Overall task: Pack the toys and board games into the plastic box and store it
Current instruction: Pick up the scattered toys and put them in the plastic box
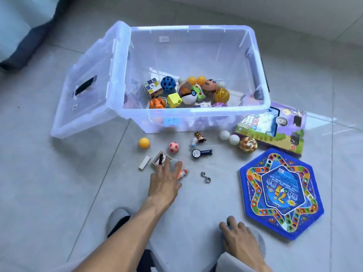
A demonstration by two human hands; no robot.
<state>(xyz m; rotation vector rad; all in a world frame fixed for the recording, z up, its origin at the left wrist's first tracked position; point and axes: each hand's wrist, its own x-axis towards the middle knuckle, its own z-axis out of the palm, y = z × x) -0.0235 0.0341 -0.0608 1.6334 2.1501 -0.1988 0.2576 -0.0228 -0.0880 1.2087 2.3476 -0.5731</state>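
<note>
The clear plastic box (196, 112) stands open on the floor with several balls, cubes and small toys inside. Its lid (86, 85) leans against the box's left side. My left hand (165, 181) reaches down in front of the box, and its fingers curl over a small orange and grey toy (179, 168) beside a card deck (160, 160). My right hand (240, 237) rests on my knee at the bottom, holding nothing that I can see. A blue hexagonal board game (280, 193) lies at the right, and a purple game box (275, 126) lies behind it.
Loose on the tiles lie a yellow ball (144, 142), a pink ball (174, 147), a white block (144, 162), a blue key-shaped toy (200, 153), a small figure (200, 137), a metal hook (205, 177), two white balls (229, 136) and a gold ball (248, 145). My grey slipper (117, 218) is at the lower left.
</note>
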